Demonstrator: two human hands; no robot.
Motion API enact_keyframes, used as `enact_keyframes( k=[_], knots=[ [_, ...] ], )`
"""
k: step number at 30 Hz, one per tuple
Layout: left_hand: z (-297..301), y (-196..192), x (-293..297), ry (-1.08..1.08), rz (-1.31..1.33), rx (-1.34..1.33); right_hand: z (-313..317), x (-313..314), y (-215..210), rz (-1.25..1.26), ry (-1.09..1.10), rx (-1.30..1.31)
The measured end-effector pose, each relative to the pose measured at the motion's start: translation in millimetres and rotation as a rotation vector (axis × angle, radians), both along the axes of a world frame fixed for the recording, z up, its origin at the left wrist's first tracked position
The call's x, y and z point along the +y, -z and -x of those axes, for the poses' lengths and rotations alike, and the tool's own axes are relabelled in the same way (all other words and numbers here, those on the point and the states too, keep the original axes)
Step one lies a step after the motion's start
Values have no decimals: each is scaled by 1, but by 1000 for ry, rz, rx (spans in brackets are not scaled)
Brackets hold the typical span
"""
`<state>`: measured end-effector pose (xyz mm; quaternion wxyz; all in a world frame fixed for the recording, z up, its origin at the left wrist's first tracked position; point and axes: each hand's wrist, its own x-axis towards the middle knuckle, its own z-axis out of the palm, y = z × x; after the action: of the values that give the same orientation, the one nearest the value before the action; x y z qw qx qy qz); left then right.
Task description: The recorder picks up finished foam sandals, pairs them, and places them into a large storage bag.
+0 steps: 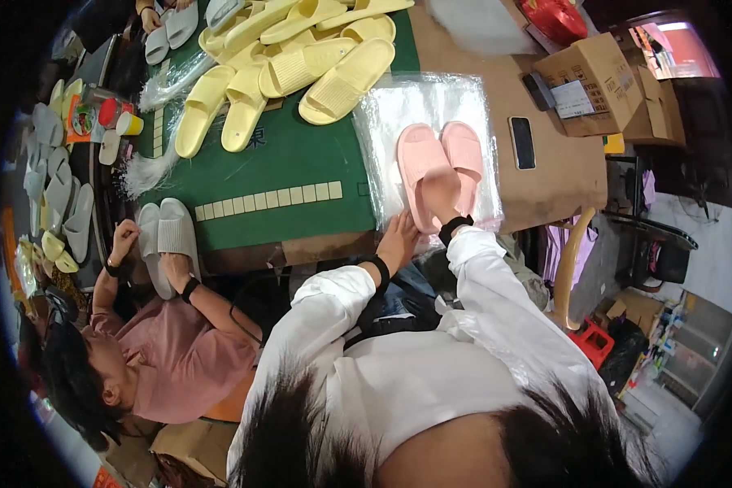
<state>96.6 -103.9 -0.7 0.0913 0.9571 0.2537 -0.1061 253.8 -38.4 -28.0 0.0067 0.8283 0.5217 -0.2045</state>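
A pair of pink slippers (421, 159) lies side by side on a stack of clear plastic bags (382, 122), toes pointing away from me. My right hand (441, 195) is over the heel ends of the slippers; it is smeared by motion and its fingers are hidden. Whether the slippers lie inside the top bag or on it, I cannot tell. At the near edge of the bags, left of the heels, my left hand (397, 242) has its fingers closed on the plastic.
Yellow slippers (346, 81) are heaped on the green mat (301, 171), beyond a row of pale tiles (268, 200). A phone (523, 142) and cardboard box (590, 85) are on the right. At left, a co-worker (179, 350) handles grey slippers (176, 232); another person's hands (150, 18) show at top left.
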Motion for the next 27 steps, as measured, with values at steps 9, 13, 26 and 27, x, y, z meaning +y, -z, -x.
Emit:
enact_keyframes(
  k=[9, 13, 26, 27],
  knots=[
    [3, 3, 8, -26, 47, -64, -11, 12, -12, 76, 9, 123],
    [6, 17, 11, -63, 137, -233, -26, 5, -9, -24, -13, 342],
    [9, 23, 29, 201, 184, -84, -19, -30, -35, 24, -115, 281],
    [15, 31, 29, 190, 175, -61, -13, -29, -40, 17, -128, 294]
  ],
)
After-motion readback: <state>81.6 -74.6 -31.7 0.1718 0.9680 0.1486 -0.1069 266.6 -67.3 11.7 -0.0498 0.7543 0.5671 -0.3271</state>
